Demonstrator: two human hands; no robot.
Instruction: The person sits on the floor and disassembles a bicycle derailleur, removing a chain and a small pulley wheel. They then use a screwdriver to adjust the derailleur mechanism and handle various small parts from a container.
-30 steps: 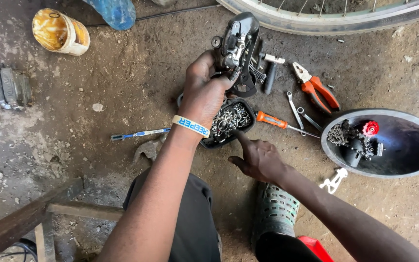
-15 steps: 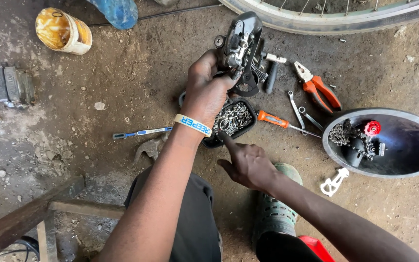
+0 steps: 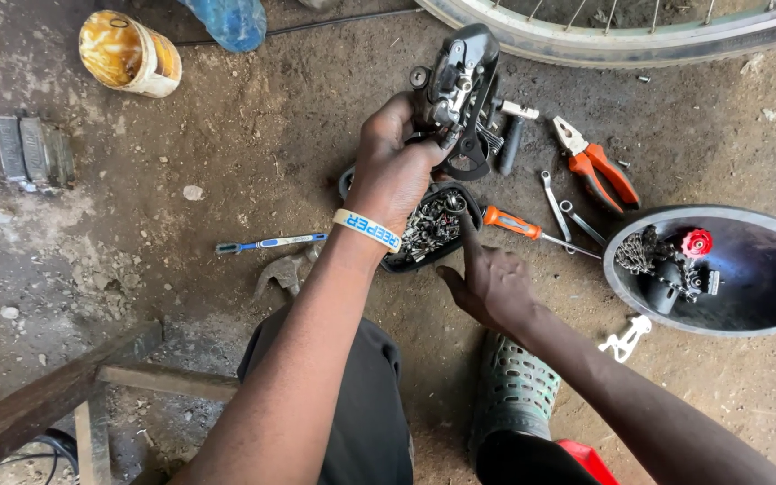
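Both hands out: left hand [image 3: 394, 166] grips derailleur [image 3: 456, 85]; right hand [image 3: 493, 283] fingers tray [image 3: 431, 224].

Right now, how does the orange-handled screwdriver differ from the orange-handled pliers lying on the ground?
The screwdriver is one straight, thin shaft with a single short orange grip; the pliers have two orange handles that spread apart. The screwdriver lies beside the small black tray of metal bits, close to the right hand; the pliers lie farther off, nearer the wheel rim. Both rest flat on the dirt, with no hand on them.
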